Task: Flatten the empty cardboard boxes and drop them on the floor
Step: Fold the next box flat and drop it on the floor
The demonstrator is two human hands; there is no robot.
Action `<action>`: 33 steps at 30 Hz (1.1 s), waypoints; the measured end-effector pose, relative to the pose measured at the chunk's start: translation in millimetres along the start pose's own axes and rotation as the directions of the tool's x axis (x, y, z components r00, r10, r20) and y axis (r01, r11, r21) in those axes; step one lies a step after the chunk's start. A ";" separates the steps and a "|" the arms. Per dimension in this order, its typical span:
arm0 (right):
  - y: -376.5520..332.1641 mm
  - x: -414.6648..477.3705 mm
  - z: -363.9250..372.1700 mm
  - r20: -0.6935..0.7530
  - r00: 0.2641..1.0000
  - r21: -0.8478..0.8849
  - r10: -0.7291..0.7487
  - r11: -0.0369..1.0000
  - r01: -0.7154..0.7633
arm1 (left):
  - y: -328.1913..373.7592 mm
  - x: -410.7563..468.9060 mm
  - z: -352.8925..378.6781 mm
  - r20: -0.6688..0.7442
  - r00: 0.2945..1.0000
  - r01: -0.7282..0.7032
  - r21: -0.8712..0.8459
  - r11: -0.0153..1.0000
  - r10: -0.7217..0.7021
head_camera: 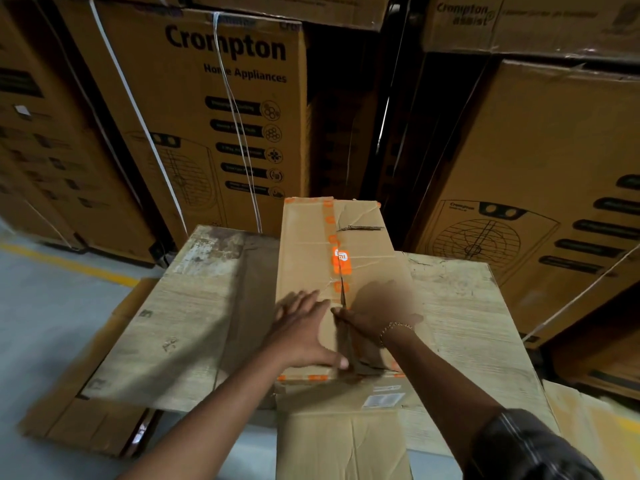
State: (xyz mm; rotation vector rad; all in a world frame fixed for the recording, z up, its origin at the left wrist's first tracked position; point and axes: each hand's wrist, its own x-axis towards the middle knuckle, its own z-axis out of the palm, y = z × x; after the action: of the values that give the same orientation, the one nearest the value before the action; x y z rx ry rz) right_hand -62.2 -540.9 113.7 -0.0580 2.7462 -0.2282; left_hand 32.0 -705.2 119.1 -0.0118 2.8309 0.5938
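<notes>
In the aisle in front of the stacked Crompton cartons (225, 98), there's a long narrow cardboard box (308, 237) sitting on top of a big flattened cardboard sheet (180, 323), which itself overlaps more flat cardboard spread on the grey floor (52, 306). The box's long axis runs pretty much straight away from the person, near end by the wrists and far end pointing at the dark gap between the carton stacks. It's lying on a broad face, still box-shaped and not squashed, though the top looks creased and dented. A strip of orange tape (329, 216) goes down the middle seam along that same axis, and the seam is split open at the near half. The left hand (304, 327) lies flat on the left top flap, fingers spread and straight, thumb down near the close edge, so it's open and pressing on the cardboard. The right hand (374, 318), with a thin bracelet (394, 327) on the wrist, reaches in from the right with its fingertips right at the split seam; it's motion-blurred, so honestly I can't tell if it's hooking under the flap or just pushing on it. A white label (382, 400) sits on the near end face of the box. A yellow line (69, 263) is painted on the floor off to the left.
</notes>
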 end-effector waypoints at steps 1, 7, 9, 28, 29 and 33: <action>-2.6 3.3 -0.1 0.005 1.000 0.010 0.024 1.000 -0.024 | 5.6 7.0 1.8 0.088 0.996 0.011 0.064 0.998 -0.017; -2.2 11.1 -7.6 0.009 0.999 0.050 0.043 0.998 -0.043 | 28.4 27.7 0.4 0.208 0.974 0.034 0.262 0.965 -0.090; 4.3 15.2 -16.6 0.011 1.000 0.144 0.012 0.990 -0.013 | 35.4 27.1 -5.3 0.200 0.974 0.046 0.285 0.958 -0.106; 100.3 -4.5 -91.8 0.027 0.983 0.812 -0.181 0.577 0.084 | 68.0 -77.3 39.1 -0.647 0.745 0.104 0.351 0.931 0.161; 103.6 -11.2 -96.3 0.051 0.978 0.784 -0.202 0.615 0.086 | 73.3 -88.7 44.9 -0.680 0.716 0.098 0.322 0.942 0.158; 122.4 -30.5 -103.9 0.106 0.948 0.674 -0.301 0.723 0.155 | 92.6 -137.7 68.3 -0.742 0.662 0.076 0.205 0.976 0.104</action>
State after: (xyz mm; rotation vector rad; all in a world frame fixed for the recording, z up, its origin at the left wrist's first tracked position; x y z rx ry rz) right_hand -74.4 -402.3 199.5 -0.2179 2.2856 -1.1822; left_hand 176.4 -599.1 128.6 -0.2583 3.7040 0.3000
